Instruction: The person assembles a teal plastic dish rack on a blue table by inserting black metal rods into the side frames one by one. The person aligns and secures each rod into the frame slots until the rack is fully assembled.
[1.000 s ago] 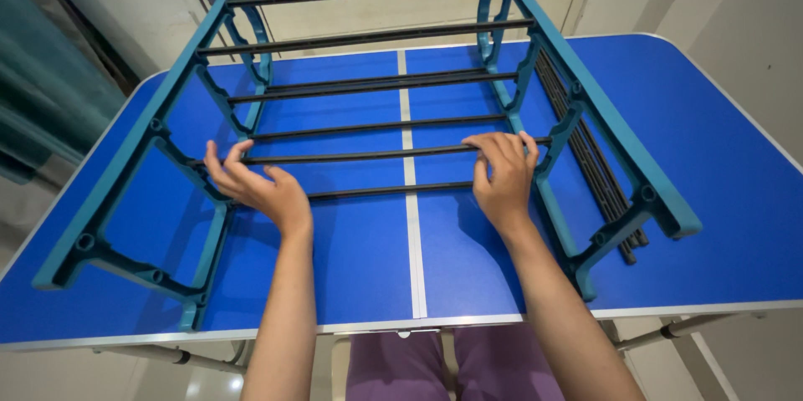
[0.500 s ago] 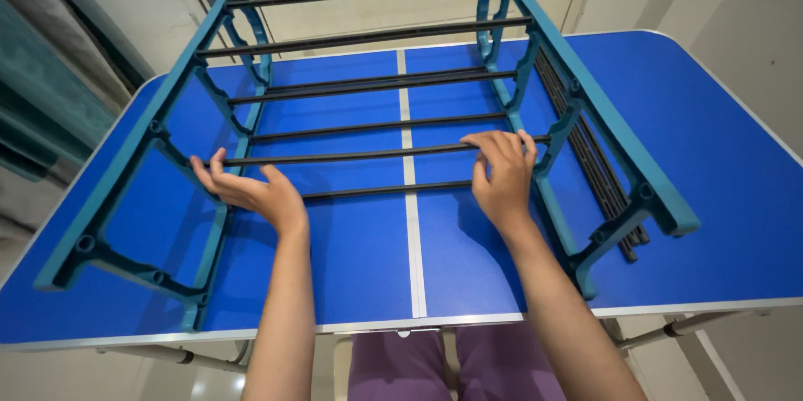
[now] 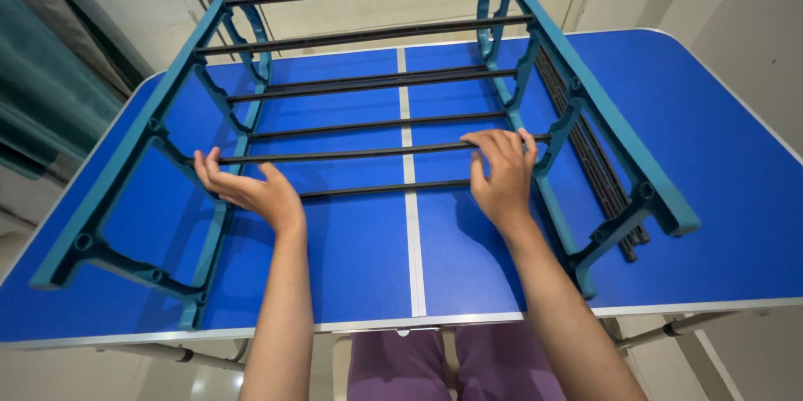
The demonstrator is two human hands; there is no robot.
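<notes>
I see a teal-framed rack (image 3: 577, 100) lying on the blue worktop (image 3: 719, 200), its two plastic side frames running away from me and thin black rods (image 3: 368, 33) spanning between them. My left hand (image 3: 247, 192) is at the near-left part of the rack, palm turned up and fingers spread loosely, with its fingertips at the left end of one black crossbar (image 3: 368, 153), close to where it meets the left side frame (image 3: 125, 167); it does not close around anything. My right hand (image 3: 502, 171) is further along the same crossbar, near its right end, fingers curled over the top of the rod and thumb below, so it grips the bar lightly. A second rod (image 3: 381, 189) runs just below, between both hands. Beside the right side frame, a bundle of spare black rods (image 3: 598, 175) lies flat on the worktop. A white stripe (image 3: 411, 234) runs down the worktop's middle, between my forearms.
</notes>
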